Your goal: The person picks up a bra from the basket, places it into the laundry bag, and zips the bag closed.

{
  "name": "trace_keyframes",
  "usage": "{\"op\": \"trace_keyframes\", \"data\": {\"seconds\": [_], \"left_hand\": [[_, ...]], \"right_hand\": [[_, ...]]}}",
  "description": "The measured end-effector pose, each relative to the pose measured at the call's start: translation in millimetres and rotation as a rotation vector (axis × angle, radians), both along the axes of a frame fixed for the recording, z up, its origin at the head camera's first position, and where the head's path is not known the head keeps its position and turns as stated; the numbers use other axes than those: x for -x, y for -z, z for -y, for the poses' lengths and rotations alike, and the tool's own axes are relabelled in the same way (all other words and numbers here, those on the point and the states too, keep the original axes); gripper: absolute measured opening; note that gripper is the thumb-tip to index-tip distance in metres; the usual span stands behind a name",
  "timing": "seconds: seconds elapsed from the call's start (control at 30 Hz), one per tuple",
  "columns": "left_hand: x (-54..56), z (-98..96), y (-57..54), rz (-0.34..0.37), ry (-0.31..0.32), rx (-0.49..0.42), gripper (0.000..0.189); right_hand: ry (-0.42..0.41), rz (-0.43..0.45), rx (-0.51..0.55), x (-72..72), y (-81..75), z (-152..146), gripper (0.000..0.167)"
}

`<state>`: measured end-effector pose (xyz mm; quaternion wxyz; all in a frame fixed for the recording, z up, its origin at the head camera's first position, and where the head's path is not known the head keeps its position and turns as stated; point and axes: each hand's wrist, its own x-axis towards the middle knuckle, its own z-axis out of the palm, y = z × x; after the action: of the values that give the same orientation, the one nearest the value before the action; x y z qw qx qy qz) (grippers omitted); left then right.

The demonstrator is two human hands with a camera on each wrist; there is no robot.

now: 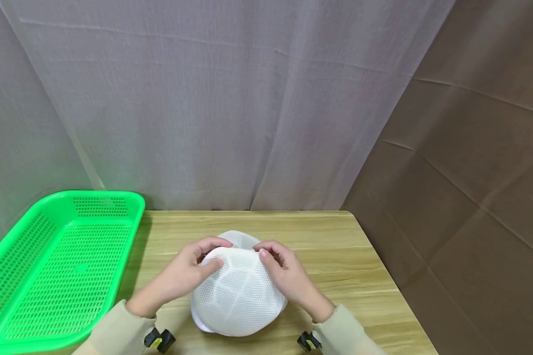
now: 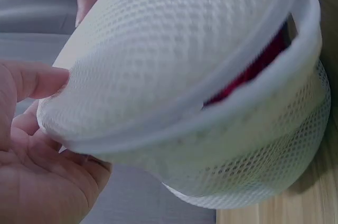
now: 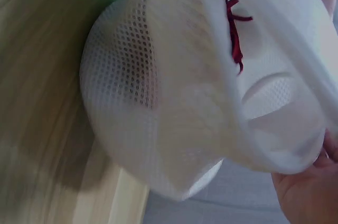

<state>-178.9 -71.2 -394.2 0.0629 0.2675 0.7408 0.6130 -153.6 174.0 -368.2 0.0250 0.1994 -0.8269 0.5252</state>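
Bulging into a rounded dome of white netting, the mesh laundry bag (image 1: 237,296) sits on the tabletop (image 1: 337,246), short of the far edge and roughly midway between the basket and the right edge. Its fabric is a springy, fine-celled mesh, coarser and more open on the underside, where the holes show dark. Paler bands cross the dome and split it into angular panels, and a smooth, thick binding runs round the mouth. That mouth gapes as a curved slot, through which the right wrist view shows a dark red strappy item (image 3: 235,39), thin and cord-like, against the pale lining.

The left hand (image 1: 188,270) pinches the bag's bound rim on the left, thumb on the outer mesh and fingers curled behind. The right hand (image 1: 288,276) grips the rim on the right in the same way, thumb and fingers closed on the cloth.

The tabletop has a pale, streaky wood grain and rounded far corners. Along its left side lies a glossy green plastic basket (image 1: 137,212), oblong with rounded corners, its floor and walls pierced by small slots. Creased grey cloth (image 1: 182,123) hangs beyond the far edge.
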Motion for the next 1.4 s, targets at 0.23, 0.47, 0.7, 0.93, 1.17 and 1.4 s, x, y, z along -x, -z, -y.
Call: {"op": "trace_keyframes", "data": {"seconds": [0.23, 0.47, 0.7, 0.93, 1.17, 1.4], "left_hand": [[-1.6, -3.0, 1.6, -0.019, 0.031, 0.081, 0.027], [-2.0, -4.2, 4.4, -0.039, 0.069, 0.130, 0.028], [-3.6, -5.5, 5.6, -0.035, 0.021, 0.153, 0.026], [-3.4, -5.7, 5.2, -0.025, -0.039, 0.135, 0.026], [-2.6, -6.0, 3.7, -0.026, -0.114, 0.110, 0.026], [-5.3, -5.7, -1.9, -0.023, -0.148, 0.113, 0.027]], "right_hand": [[-0.119, 0.001, -0.026, -3.7, 5.3, 6.1, 0.020], [-0.155, 0.060, -0.050, -4.8, 5.5, 6.4, 0.024], [-0.138, 0.069, -0.049, -5.7, 6.6, 8.3, 0.019], [-0.129, 0.078, -0.008, -4.9, 8.5, 5.9, 0.017], [-0.065, 0.111, 0.042, -4.3, 8.7, 5.7, 0.009], [-0.055, 0.097, 0.035, -5.3, 3.9, 6.2, 0.006]]}}
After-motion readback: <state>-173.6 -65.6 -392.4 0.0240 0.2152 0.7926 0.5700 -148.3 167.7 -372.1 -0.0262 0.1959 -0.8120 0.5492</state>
